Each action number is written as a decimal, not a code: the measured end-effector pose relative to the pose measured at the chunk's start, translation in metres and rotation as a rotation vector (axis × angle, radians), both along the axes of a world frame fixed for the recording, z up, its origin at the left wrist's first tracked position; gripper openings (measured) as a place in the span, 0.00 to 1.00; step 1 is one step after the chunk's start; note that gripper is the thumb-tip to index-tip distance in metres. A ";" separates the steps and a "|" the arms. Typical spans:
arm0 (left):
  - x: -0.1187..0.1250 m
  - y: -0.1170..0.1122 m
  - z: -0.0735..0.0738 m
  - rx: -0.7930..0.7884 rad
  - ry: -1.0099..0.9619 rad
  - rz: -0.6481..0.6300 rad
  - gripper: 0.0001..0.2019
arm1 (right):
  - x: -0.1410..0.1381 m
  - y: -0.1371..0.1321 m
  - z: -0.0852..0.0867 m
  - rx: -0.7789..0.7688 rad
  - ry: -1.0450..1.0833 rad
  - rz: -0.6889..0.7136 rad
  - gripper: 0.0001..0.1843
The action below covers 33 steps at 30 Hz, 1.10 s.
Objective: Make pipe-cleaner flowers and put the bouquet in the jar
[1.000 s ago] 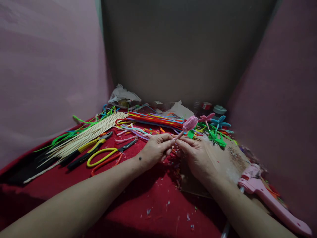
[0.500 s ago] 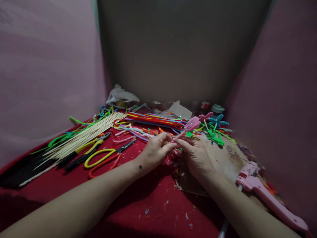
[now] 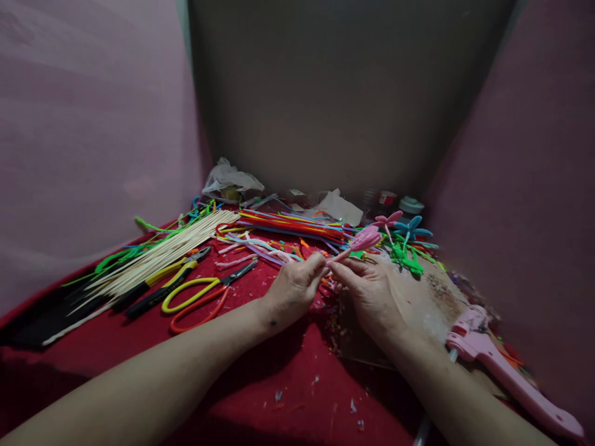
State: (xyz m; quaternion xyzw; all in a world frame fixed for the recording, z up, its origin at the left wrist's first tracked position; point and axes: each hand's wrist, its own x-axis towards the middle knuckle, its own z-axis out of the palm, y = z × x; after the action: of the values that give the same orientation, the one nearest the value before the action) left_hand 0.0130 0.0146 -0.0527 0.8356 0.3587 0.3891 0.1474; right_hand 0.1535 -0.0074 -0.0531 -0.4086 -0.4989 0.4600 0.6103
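Note:
A pink pipe-cleaner flower [image 3: 365, 239] with a fuzzy pink stem slants up and to the right between my hands. My left hand [image 3: 300, 282] is closed, its thumb and fingers pinched on the lower end of the stem. Close against it, my right hand [image 3: 367, 288] pinches the same stem a little nearer the bloom. The exact stem end is hidden by the fingers. Behind my right hand are a pink pipe-cleaner flower [image 3: 388, 219], a blue one [image 3: 413, 229] and green pipe-cleaner pieces [image 3: 406, 257].
On the red cloth [image 3: 269, 384] at left lie wooden skewers [image 3: 174, 254], pliers [image 3: 167, 282] and scissors [image 3: 204, 294]. Coloured pipe cleaners [image 3: 297, 224] spread across the back. A pink glue gun [image 3: 506, 365] lies at right beside a cardboard sheet [image 3: 434, 297]. A plastic bag [image 3: 230, 178] sits behind.
My left hand has turned slightly, its fingers curling tighter at the stem. The flower's bloom has tilted a little to the right. The whole view has shifted slightly.

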 end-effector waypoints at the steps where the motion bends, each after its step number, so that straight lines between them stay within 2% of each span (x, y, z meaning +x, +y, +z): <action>1: 0.001 0.000 0.002 -0.060 -0.037 -0.027 0.08 | 0.000 0.000 0.001 -0.005 0.006 0.010 0.07; 7: 0.004 -0.001 0.013 -0.467 -0.285 -0.167 0.09 | 0.000 -0.003 0.007 -0.031 0.015 0.056 0.09; 10: 0.005 -0.003 0.017 -0.719 -0.423 -0.198 0.08 | -0.001 -0.002 0.008 -0.011 0.048 0.102 0.10; 12: 0.006 -0.004 0.019 -0.807 -0.496 -0.197 0.08 | -0.001 -0.001 0.007 -0.012 0.054 0.132 0.11; 21: 0.003 -0.004 0.020 -0.957 -0.600 -0.249 0.11 | 0.001 -0.003 0.010 -0.028 0.006 0.143 0.11; 27: 0.003 -0.004 0.020 -1.025 -0.621 -0.292 0.11 | -0.001 -0.002 0.011 -0.067 0.101 0.128 0.07; 33: 0.001 -0.003 0.016 -1.123 -0.676 -0.399 0.09 | 0.001 0.005 0.002 -0.104 0.190 0.162 0.07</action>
State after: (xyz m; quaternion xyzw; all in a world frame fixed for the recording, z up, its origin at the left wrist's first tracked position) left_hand 0.0135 0.0119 -0.0362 0.5154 0.2795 0.3488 0.7311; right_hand 0.1545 -0.0027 -0.0508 -0.3525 -0.4457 0.5699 0.5936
